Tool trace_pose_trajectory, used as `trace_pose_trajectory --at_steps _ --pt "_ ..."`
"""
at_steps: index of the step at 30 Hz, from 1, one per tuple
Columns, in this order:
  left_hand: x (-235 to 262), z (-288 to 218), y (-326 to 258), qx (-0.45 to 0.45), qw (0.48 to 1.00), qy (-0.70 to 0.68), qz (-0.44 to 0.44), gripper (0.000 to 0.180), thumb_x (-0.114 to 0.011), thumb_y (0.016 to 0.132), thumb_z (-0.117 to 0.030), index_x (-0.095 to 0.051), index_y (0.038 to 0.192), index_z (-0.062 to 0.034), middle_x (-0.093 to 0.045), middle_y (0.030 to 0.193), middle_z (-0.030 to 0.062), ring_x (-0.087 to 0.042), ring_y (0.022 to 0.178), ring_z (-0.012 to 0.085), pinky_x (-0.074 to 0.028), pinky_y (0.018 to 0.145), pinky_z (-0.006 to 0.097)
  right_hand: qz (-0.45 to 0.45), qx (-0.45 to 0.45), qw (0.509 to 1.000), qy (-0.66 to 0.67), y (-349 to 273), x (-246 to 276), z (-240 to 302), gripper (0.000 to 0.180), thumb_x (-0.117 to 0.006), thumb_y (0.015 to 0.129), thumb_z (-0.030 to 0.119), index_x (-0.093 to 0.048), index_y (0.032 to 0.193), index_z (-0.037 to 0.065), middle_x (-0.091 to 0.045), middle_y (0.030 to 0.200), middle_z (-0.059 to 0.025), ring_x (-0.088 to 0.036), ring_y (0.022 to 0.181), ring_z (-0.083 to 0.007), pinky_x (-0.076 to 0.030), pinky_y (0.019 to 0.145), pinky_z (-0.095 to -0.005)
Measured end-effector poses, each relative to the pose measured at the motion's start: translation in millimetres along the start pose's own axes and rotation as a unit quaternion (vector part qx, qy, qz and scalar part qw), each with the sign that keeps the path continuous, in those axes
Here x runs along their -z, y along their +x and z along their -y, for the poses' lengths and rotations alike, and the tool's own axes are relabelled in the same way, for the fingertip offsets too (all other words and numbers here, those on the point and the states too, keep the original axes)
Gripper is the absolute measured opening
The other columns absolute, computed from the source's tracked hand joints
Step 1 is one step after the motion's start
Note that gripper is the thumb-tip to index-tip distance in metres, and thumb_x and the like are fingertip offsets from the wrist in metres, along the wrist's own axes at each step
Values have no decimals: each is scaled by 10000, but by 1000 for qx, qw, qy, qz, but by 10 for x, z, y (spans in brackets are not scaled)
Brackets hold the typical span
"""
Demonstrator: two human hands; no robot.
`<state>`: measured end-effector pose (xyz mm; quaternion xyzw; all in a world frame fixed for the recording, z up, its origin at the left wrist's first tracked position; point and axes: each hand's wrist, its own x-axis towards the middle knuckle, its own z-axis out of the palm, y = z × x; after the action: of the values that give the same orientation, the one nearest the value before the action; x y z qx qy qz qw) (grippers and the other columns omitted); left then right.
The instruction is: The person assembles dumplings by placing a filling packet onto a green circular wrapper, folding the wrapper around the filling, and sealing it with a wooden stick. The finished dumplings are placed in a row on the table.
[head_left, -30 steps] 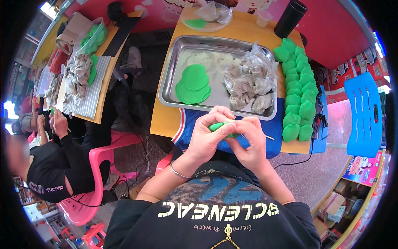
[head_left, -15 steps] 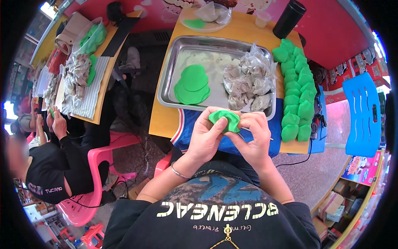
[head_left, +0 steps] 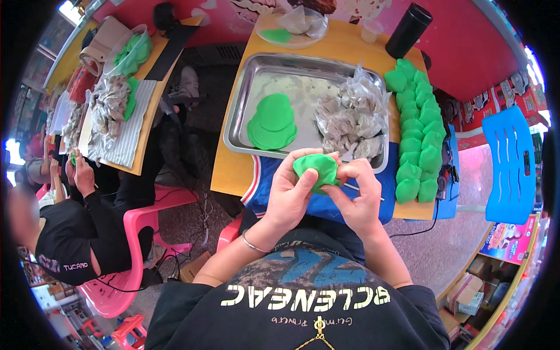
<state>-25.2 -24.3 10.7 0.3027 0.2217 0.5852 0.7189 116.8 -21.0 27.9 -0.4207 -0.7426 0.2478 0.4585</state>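
A thin, soft green round sheet (head_left: 318,167) is held in front of my chest, bent into a shallow cup. My left hand (head_left: 291,192) wraps round it, thumb pressed on its face. At its right edge, the thumb and fingers of my right hand (head_left: 360,195) pinch the rim. Just beyond my hands is a metal tray (head_left: 238,125). Flat green round sheets (head_left: 273,122) overlap on its left side. Grey-brown lumps in clear plastic (head_left: 353,114) are heaped on its right. Whatever lies under the held sheet is hidden by my fingers.
Cupped green pieces (head_left: 421,125) line the table's right edge. A black cylinder (head_left: 408,29), a clear cup (head_left: 371,30) and a plastic bowl (head_left: 291,29) stand at the back. Blue cloth (head_left: 265,178) hangs in front. Left, a co-worker (head_left: 70,233) sits on a pink chair (head_left: 135,245).
The green sheet has gone from crumpled and folded to smoother and rounder, its face spread toward me. My right fingers have shifted slightly along its rim.
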Motion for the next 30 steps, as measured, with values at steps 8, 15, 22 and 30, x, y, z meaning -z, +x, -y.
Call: trace_pose_trajectory --at_steps 8,15,22,30 --pt "-14 -38 25 26 999 -6 -19 486 -614 831 -151 -401 1240 4 -504 1207 177 -482 1137 260 -387 964 382 63 -8 998 1 83 -39 82 213 -676 650 40 -586 843 38 -528 802 -71 -479 780 -250 -390 703 -340" --pt "-56 -66 -17 24 999 24 -19 462 -585 836 -80 -407 1254 3 -494 1226 173 -481 1138 238 -369 982 371 55 -25 998 11 38 -22 23 188 -663 645 -9 -576 805 37 -524 795 -73 -470 772 -257 -391 685 -337" --pt "-61 -69 16 37 999 -2 14 450 -543 880 -167 -391 1263 13 -465 1256 181 -450 1169 237 -340 995 375 39 -30 998 38 92 -72 139 188 -665 655 -10 -595 823 40 -534 782 -52 -479 785 -242 -390 705 -319" --pt "-40 10 -56 76 994 -75 3 375 -558 869 -199 -484 1170 12 -486 1239 148 -506 1082 214 -388 946 357 14 -74 994 76 47 13 19 215 -739 592 64 -571 725 80 -528 696 -26 -490 731 -213 -394 657 -320"
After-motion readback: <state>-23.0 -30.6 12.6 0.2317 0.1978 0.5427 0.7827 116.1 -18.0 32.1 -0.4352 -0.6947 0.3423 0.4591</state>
